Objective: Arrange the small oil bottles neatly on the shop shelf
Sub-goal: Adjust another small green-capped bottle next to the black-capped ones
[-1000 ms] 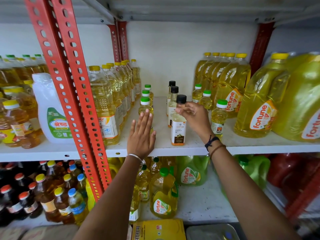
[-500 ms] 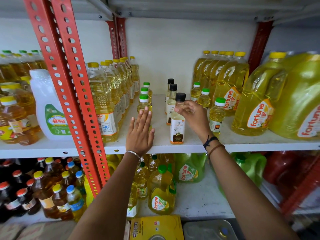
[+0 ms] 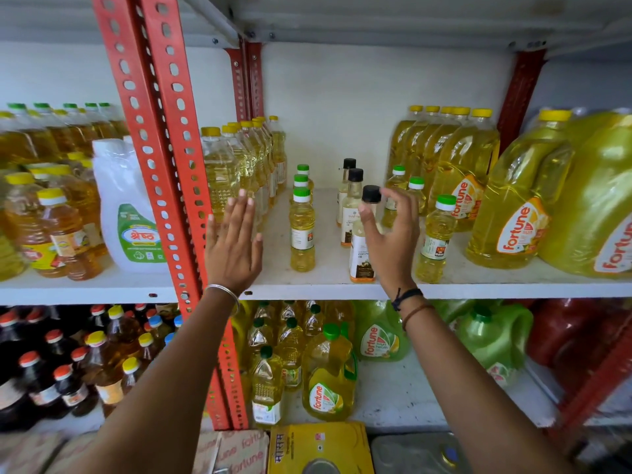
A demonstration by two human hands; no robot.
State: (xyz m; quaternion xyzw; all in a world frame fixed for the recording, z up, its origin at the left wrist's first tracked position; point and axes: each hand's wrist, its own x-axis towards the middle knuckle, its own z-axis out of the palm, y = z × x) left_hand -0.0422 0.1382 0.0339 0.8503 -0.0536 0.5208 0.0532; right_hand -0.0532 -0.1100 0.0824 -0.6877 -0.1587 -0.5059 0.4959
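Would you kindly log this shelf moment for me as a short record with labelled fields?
setting: white shop shelf on a red slotted rack
left hand: open, flat, raised beside the green-capped row, touching no bottle
right hand: open, fingers spread around the front black-capped bottle, not gripping it
green-capped row: three small bottles in a line, front to back
black-capped row: three bottles, upright
right green-capped bottles: three, loosely lined up
neighbours: large Fortune jugs on the right

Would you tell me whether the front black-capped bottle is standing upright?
Upright: the front black-capped bottle stands base-down on the shelf.
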